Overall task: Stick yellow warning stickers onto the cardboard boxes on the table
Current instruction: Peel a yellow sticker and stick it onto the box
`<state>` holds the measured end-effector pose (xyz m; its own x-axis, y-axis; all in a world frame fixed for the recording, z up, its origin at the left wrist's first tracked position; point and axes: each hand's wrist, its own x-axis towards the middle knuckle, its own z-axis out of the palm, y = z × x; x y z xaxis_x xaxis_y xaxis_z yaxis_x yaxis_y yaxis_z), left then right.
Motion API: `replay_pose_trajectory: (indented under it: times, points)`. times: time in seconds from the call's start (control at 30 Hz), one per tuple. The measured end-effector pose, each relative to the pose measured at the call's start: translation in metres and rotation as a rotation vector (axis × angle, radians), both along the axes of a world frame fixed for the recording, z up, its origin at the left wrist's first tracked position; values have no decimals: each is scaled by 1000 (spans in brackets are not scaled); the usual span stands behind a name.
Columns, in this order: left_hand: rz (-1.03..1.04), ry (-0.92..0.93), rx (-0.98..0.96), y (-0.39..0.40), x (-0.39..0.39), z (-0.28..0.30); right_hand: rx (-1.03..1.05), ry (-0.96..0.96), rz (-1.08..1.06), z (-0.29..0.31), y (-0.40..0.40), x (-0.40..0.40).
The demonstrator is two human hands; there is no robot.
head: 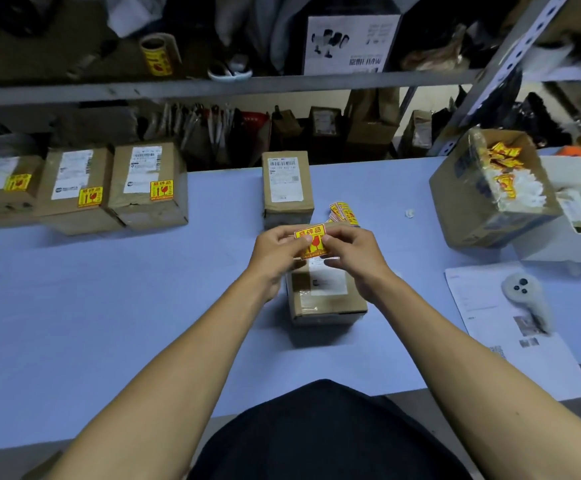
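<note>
A yellow warning sticker (313, 240) with red print is held above the near cardboard box (327, 296). My left hand (277, 252) pinches its left edge and my right hand (349, 251) pinches its right edge. That box carries a white label and its far end is hidden behind my hands. A second box (287, 185) without a yellow sticker stands just behind. At the left, three boxes stand in a row (77, 188), each with a yellow sticker. Loose stickers (344, 213) lie on the table beside my right hand.
An open carton (489, 216) of peeled backings and sticker scraps stands at the right, next to a white tray (566, 244). A paper sheet (510, 327) with a grey controller (521, 289) lies at the near right. A sticker roll (157, 55) sits on the shelf above.
</note>
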<state>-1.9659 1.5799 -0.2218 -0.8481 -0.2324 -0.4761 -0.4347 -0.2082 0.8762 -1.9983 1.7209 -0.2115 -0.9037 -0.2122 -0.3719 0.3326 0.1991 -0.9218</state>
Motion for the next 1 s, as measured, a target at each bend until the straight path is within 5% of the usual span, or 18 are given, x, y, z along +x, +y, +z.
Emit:
replay_pose_trajectory:
  times: [0.5, 1.0]
  points:
    - [-50, 28, 68, 9, -4, 9, -26, -114, 115, 11, 25, -22]
    - [165, 81, 123, 9, -13, 10, -144, -132, 264, 13, 15, -20]
